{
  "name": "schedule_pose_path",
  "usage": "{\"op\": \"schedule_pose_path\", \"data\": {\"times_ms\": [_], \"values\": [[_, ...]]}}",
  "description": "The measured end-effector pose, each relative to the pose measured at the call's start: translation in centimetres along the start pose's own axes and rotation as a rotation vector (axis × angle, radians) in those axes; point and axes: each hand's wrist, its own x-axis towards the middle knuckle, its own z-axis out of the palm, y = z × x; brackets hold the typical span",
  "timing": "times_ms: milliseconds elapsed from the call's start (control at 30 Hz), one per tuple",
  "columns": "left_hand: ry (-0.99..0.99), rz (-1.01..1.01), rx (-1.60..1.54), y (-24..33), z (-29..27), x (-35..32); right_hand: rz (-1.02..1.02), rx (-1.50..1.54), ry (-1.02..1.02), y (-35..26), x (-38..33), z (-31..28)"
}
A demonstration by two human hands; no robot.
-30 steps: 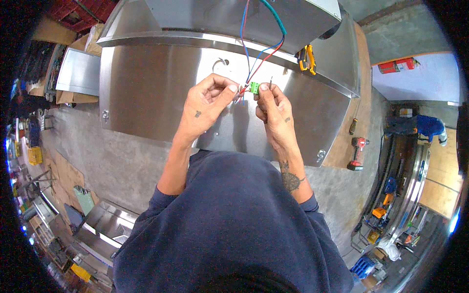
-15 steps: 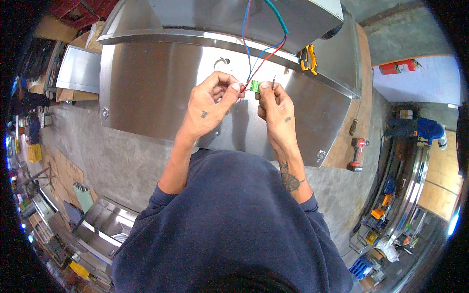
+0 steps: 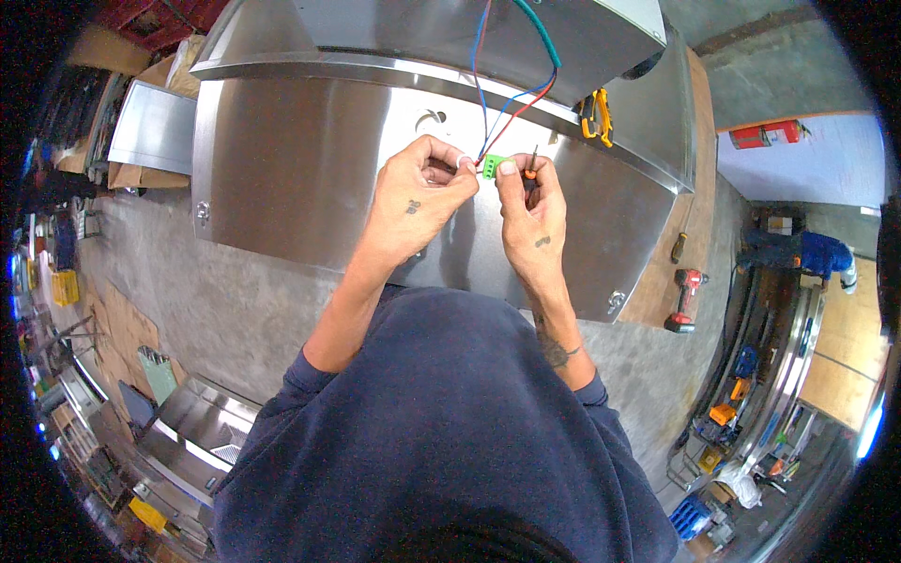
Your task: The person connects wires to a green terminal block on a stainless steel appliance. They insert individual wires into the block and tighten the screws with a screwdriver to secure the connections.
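Observation:
My left hand [image 3: 418,195] is closed in a pinch on the ends of thin wires, just left of a small green terminal block [image 3: 490,167]. My right hand [image 3: 535,216] grips that block between thumb and forefinger. A small screwdriver [image 3: 532,171] with an orange handle is tucked in the same hand, its thin shaft pointing away from me. The red wire [image 3: 514,122] and blue wire [image 3: 482,98] loop down from a teal sleeve [image 3: 542,33]. Fingertips hide the wire ends, so I cannot tell whether any sits inside the block.
Beneath my hands lies a stainless steel panel [image 3: 282,169] with a round hole and corner latches. Yellow-and-black pliers [image 3: 596,117] rest on the ledge at right. A red cordless drill [image 3: 688,298] and another screwdriver [image 3: 679,246] lie on wood beyond the panel. Another person [image 3: 821,255] bends at far right.
My left hand has moved slightly right, bringing its fingertips closer to the terminal block. My right hand has turned a little, and the screwdriver's orange handle shows more.

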Motion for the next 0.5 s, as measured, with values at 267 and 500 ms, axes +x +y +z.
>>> {"op": "schedule_pose_path", "data": {"times_ms": [267,500], "values": [[0.001,0.007,0.028,1.2,0.2,-0.1,-0.039,-0.05,0.028,-0.2,-0.2,0.3],[-0.058,0.108,-0.132,0.4,0.5,-0.1,0.174,0.18,-0.023,0.1,1.1,-0.3]]}}
